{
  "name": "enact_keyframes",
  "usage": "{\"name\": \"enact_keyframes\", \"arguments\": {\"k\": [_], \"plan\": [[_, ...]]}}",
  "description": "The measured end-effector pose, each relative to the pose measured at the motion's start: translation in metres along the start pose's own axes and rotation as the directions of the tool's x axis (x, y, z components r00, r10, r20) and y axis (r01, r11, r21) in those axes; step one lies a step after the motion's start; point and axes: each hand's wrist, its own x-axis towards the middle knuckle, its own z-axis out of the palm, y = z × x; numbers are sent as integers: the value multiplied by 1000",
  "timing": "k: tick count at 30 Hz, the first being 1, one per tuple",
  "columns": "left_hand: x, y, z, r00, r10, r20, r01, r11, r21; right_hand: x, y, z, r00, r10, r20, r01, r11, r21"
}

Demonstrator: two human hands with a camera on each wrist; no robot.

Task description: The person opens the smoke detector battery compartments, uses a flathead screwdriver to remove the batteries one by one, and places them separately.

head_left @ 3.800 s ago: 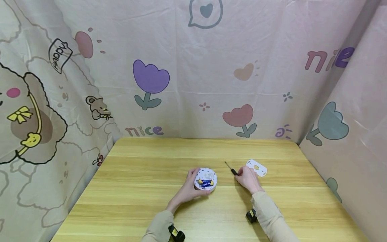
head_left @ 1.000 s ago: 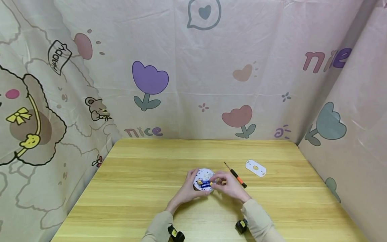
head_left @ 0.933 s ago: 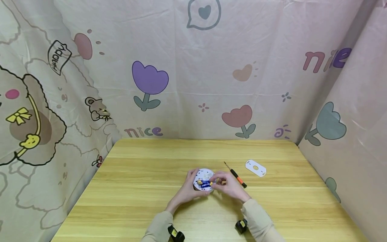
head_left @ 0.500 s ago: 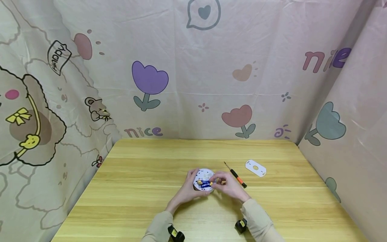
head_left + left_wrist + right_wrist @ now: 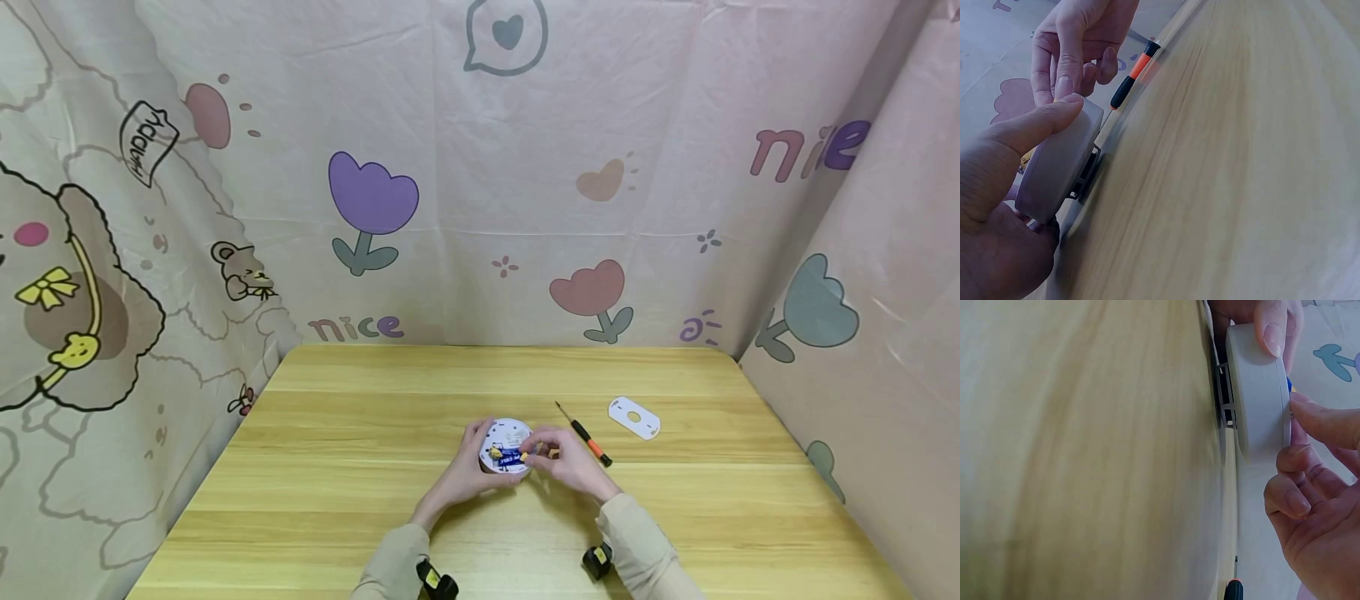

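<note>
A round white smoke detector (image 5: 504,432) lies back up near the table's middle, tilted in the left wrist view, with slotted dark parts beneath it. My left hand (image 5: 467,468) grips its side wall, thumb on the near side and fingers round the far side. A blue battery (image 5: 510,459) with yellow ends sits across its back. From the right, my right hand (image 5: 568,460) pinches the battery's right end between thumb and index finger, the other fingers loosely bent. Those fingertips hide that end. In the right wrist view, only a blue and yellow bit of battery shows past the white wall.
Just right of my right hand lies a screwdriver (image 5: 592,442) with an orange and black handle, tip pointing away. A white oblong plate (image 5: 647,427) with a centre hole lies farther right. Black wrist cameras (image 5: 597,562) sit at both sleeves. A printed curtain (image 5: 480,167) stands behind the table.
My right hand has put down the screwdriver and come left to the battery. Since then both hands stay in place, while the battery's lettering has turned slightly. My left hand keeps its grip.
</note>
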Motion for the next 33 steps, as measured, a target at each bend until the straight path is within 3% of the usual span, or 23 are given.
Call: {"name": "enact_keyframes", "arguments": {"k": [13, 33], "plan": [[1, -1, 1, 1000, -1, -3, 1, 1000, -7, -1, 0, 2, 1000, 11, -14, -11, 1000, 20], [1, -1, 1, 1000, -12, -6, 12, 1000, -7, -3, -2, 8, 994, 36, -106, -31, 998, 50]]}}
